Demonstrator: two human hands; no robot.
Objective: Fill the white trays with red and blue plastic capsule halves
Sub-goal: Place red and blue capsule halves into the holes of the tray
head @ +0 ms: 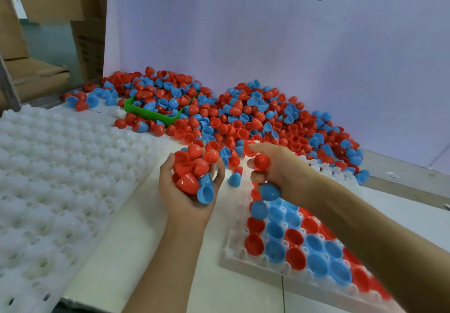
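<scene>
- Fingers of the left hand (187,191) cup glossy domed capsule halves (194,166); the right hand (272,169) pinches a red half (262,161) and a blue half (269,192).
- Dimpled white tray (243,261) under the right forearm holds seated halves.

Loose capsule halves (243,115): we see red and blue mixed, red the more common.
Bin (155,115) in the heap: bright green.
Right tray (246,261): white, its seated halves in red and blue diagonal bands.
Left tray (56,178): plain white, dimpled all over.
Worktop (151,252): white.
Backboard (243,32): pale lilac-white with dark handwritten characters.
Cartons (36,74): brown cardboard.
</scene>
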